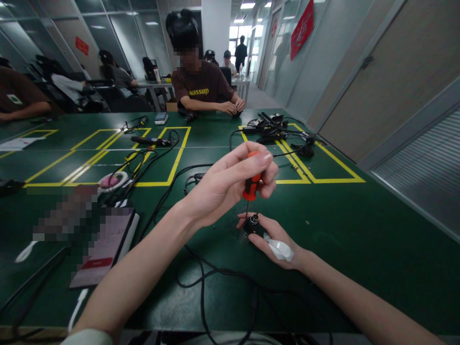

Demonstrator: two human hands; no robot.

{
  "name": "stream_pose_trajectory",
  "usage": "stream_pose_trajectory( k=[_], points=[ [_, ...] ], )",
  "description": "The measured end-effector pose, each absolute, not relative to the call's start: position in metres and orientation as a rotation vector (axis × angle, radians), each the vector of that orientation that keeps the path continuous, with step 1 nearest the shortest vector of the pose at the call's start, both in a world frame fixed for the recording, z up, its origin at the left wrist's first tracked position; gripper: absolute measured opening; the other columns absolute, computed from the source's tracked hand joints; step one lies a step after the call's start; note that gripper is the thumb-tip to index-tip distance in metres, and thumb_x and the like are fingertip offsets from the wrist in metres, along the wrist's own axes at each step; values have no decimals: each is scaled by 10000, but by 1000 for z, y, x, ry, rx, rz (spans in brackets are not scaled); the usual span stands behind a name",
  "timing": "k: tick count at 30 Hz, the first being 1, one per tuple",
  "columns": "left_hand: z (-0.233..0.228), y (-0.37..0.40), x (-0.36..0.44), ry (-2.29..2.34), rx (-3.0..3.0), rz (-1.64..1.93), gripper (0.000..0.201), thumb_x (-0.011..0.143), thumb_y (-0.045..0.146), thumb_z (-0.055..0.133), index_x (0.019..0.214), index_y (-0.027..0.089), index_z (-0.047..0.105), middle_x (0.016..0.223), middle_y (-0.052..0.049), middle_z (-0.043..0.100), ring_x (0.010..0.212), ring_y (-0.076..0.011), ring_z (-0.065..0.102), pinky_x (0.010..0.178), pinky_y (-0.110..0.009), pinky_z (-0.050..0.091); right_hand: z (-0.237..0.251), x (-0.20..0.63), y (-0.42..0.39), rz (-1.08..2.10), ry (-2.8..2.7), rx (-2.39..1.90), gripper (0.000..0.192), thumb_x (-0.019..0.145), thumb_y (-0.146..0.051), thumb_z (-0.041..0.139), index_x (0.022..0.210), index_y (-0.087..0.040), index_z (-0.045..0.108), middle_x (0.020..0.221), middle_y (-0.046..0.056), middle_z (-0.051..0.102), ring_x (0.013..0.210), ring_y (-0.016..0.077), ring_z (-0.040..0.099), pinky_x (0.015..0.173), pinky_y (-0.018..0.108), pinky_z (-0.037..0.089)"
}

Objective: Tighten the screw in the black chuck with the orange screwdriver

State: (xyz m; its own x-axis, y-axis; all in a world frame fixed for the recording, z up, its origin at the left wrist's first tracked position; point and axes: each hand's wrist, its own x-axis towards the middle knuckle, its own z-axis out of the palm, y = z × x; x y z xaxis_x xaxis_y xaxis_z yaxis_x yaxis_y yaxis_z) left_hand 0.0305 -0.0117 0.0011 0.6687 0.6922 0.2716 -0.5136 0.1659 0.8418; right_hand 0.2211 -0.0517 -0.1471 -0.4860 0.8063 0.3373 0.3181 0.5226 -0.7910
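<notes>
My left hand (230, 179) is closed around the red-and-black handle of a screwdriver (251, 191). The thin shaft points down, its tip at or very near a small round black part with a silver threaded piece on top (251, 224). Low over the green table, my right hand (275, 239) steadies that part between thumb and fingers. A crumpled white piece of tissue or tape (281, 250) lies against the right palm. Exactly where the screwdriver tip meets the part is too small to make out.
Black cables (215, 270) run over the green table (345, 239). A phone-like device (104, 247) lies at left. A heap of black devices and cords (271, 127) sits at the back right. Opposite, a person in a brown shirt (204, 86) handles a small dark item.
</notes>
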Motion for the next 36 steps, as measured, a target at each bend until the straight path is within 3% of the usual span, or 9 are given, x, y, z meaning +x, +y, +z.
stream_pose_trajectory(
  k=[3, 8, 17, 23, 27, 32, 36],
  points=[
    [2, -11, 29, 200, 1119, 858, 243, 963, 365, 670, 874, 174, 549, 692, 36, 530, 559, -60, 486, 574, -184, 394, -147, 221, -52, 855, -2043, -909, 280, 1007, -333, 594, 1231, -192, 685, 1187, 144, 798, 1083, 275, 764, 1027, 413, 594],
    [6, -9, 28, 218, 1155, 788, 450, 971, 538, 589, 779, 133, 624, 617, 7, 455, 574, -88, 440, 574, -220, 371, -147, 221, -52, 851, -2055, -900, 284, 1015, -335, 584, 1241, -194, 681, 1195, 145, 794, 1094, 274, 762, 1028, 405, 593],
    [4, -9, 29, 218, 1151, 784, 434, 992, 486, 593, 739, 134, 590, 626, 8, 469, 583, -77, 452, 575, -199, 379, -147, 222, -51, 845, -2061, -898, 276, 1028, -362, 577, 1223, -205, 692, 1206, 139, 792, 1113, 277, 757, 1048, 410, 589],
    [2, -12, 30, 208, 1151, 853, 313, 873, 359, 784, 880, 175, 532, 738, 40, 552, 602, -61, 539, 587, -183, 415, -149, 221, -51, 852, -2055, -894, 322, 1023, -335, 578, 1304, -188, 632, 1164, 141, 803, 1059, 270, 776, 991, 392, 608],
    [3, -11, 29, 213, 1165, 844, 275, 937, 404, 684, 877, 170, 551, 623, 55, 458, 513, -48, 373, 520, -185, 311, -147, 221, -52, 871, -2050, -893, 337, 1018, -326, 584, 1321, -186, 623, 1162, 138, 805, 1075, 275, 773, 1007, 398, 604],
    [7, -9, 28, 208, 1142, 795, 456, 989, 494, 584, 714, 131, 602, 580, 17, 435, 536, -70, 403, 561, -208, 366, -146, 221, -52, 885, -2047, -901, 325, 1013, -316, 588, 1309, -191, 638, 1166, 136, 805, 1081, 275, 768, 1012, 399, 601],
    [8, -10, 28, 204, 1113, 792, 441, 1002, 438, 583, 685, 132, 571, 582, 20, 432, 530, -63, 399, 546, -193, 357, -147, 221, -51, 889, -2049, -913, 330, 1016, -313, 589, 1314, -182, 644, 1172, 138, 807, 1086, 274, 767, 1021, 404, 597]
  ],
)
